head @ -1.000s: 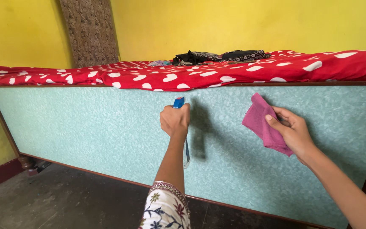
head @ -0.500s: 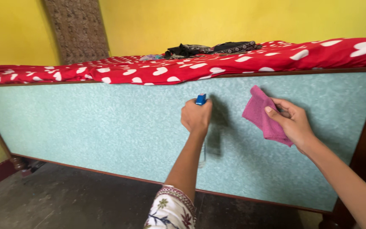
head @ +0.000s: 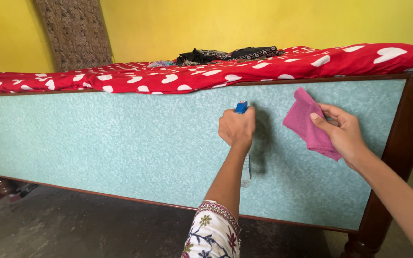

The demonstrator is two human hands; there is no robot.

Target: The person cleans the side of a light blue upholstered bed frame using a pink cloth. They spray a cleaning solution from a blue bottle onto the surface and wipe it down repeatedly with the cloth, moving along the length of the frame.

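Note:
My left hand (head: pixel 236 128) grips a clear spray bottle (head: pixel 246 169) with a blue nozzle (head: pixel 241 106), pointed at the pale green side panel (head: pixel 120 143) of a bed. The bottle's body hangs below my fist, mostly hidden behind my wrist. My right hand (head: pixel 342 131) holds a folded pink cloth (head: pixel 306 123) just in front of the panel, to the right of the bottle. Whether the cloth touches the panel is unclear.
A red bedcover with white hearts (head: pixel 206 74) lies on top, with dark clothes (head: pixel 225 54) heaped on it. A dark wooden bedpost (head: pixel 397 157) stands at the right end. Yellow wall (head: pixel 244 24) and a woven brown panel (head: pixel 75 31) are behind. Dark floor (head: pixel 72 224) lies below.
Both hands have shifted to the right along the bed panel, and my view has followed, bringing the right bedpost into sight. Bottle and cloth stay held as before.

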